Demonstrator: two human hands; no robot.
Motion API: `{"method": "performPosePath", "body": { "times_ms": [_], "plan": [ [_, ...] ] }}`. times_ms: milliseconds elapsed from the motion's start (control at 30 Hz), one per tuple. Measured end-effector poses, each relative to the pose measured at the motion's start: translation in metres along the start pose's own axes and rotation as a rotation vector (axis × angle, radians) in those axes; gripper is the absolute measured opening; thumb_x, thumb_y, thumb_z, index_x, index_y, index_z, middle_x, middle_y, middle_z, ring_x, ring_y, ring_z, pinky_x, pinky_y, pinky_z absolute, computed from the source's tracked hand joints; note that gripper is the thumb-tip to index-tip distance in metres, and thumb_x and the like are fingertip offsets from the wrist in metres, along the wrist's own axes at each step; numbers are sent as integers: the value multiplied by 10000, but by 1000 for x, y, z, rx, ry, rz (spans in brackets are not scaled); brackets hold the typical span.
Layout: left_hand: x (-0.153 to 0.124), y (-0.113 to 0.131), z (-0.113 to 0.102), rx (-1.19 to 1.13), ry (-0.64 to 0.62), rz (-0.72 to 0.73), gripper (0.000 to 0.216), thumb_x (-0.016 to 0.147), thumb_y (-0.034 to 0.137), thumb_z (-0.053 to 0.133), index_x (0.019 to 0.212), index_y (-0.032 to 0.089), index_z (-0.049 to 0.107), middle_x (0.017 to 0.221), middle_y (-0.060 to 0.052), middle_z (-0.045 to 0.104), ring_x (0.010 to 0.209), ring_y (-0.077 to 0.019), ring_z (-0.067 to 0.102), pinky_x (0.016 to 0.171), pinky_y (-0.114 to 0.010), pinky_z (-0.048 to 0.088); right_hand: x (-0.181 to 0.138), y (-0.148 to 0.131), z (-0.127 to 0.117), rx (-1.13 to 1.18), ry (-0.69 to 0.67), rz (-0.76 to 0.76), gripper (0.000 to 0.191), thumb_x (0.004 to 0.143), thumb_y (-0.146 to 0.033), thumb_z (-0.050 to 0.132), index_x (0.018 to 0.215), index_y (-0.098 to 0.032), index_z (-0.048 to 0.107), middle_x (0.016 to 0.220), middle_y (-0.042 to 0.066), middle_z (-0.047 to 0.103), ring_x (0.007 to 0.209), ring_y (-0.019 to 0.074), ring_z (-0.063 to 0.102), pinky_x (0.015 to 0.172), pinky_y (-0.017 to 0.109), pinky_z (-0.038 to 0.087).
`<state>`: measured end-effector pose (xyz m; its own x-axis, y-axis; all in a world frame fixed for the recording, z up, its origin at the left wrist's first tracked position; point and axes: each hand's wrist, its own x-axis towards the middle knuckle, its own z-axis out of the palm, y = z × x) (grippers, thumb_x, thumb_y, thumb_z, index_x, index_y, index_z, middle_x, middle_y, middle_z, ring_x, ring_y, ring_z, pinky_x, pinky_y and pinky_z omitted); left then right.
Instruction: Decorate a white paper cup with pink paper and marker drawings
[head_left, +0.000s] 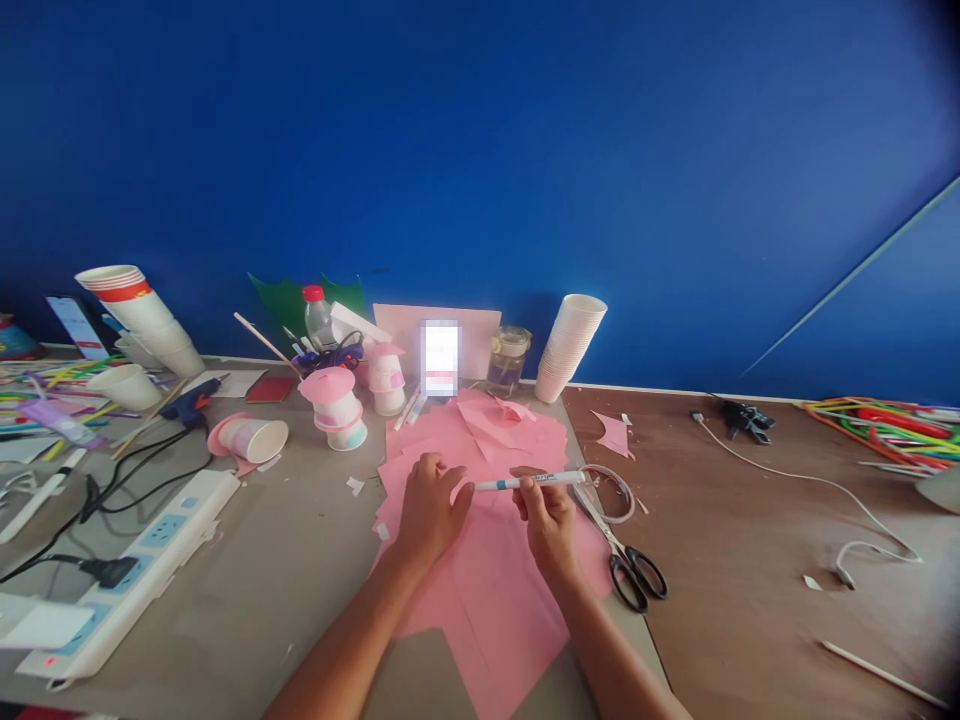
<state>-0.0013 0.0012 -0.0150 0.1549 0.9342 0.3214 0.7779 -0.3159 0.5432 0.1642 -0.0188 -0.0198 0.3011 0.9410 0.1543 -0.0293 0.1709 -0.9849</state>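
My right hand (550, 522) is closed round a white pen (525, 482) with a blue band, held level across the pink paper sheets (487, 580). My left hand (429, 505) rests on the pink paper with its fingers curled, close to the pen's left tip; whether it touches the pen I cannot tell. Several pink sheets lie overlapping under both hands on the grey table (300, 560).
Black-handled scissors (626, 555) lie just right of my right hand. A white power strip (127, 575) with cables lies at left. Pink-and-white paper cup figures (337, 405), a glue gun (191, 400), cup stacks (570, 345), a jar (508, 360), a lit phone (439, 357) and coloured straws (892, 425) stand around.
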Motion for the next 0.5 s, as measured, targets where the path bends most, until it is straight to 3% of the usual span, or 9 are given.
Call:
{"method": "performPosePath", "body": {
  "times_ms": [67, 167, 300, 400, 500],
  "plan": [
    [0, 1, -3, -142, 77, 106, 259, 912, 315, 487, 1018, 198, 692, 1101, -118, 561, 1044, -250, 532, 912, -419, 450, -1, -7, 1, 41, -14, 86, 390, 799, -555, 626, 787, -170, 685, 581, -8, 526, 550, 132, 462, 508, 254, 377],
    [-3, 4, -4, -335, 27, 241, 264, 945, 311, 466, 1119, 203, 633, 1129, -101, 615, 1093, -223, 536, 932, -384, 450, -3, -16, 3, 117, -39, 156, 387, 754, -564, 671, 778, -179, 692, 572, -13, 535, 546, 132, 469, 506, 251, 374],
    [-7, 11, 0, -263, -52, 348, 292, 883, 332, 598, 1141, 196, 602, 996, -80, 677, 950, -228, 587, 881, -398, 438, -3, -18, 5, 201, -149, 186, 376, 765, -553, 674, 745, -178, 696, 553, -20, 527, 517, 114, 441, 505, 246, 352],
    [-9, 14, 3, -169, -69, 363, 180, 943, 247, 471, 991, 199, 637, 803, -48, 665, 766, -196, 587, 758, -351, 432, -3, -18, 7, 240, -207, 200, 403, 751, -565, 683, 686, -168, 678, 536, -23, 503, 501, 100, 409, 498, 242, 332],
    [-10, 13, 4, -135, -44, 382, 206, 953, 241, 432, 991, 190, 627, 809, -58, 668, 739, -192, 588, 698, -321, 431, -3, -19, 7, 227, -192, 210, 403, 753, -566, 683, 685, -168, 676, 545, -21, 501, 519, 105, 419, 506, 244, 336]
  ]
}}
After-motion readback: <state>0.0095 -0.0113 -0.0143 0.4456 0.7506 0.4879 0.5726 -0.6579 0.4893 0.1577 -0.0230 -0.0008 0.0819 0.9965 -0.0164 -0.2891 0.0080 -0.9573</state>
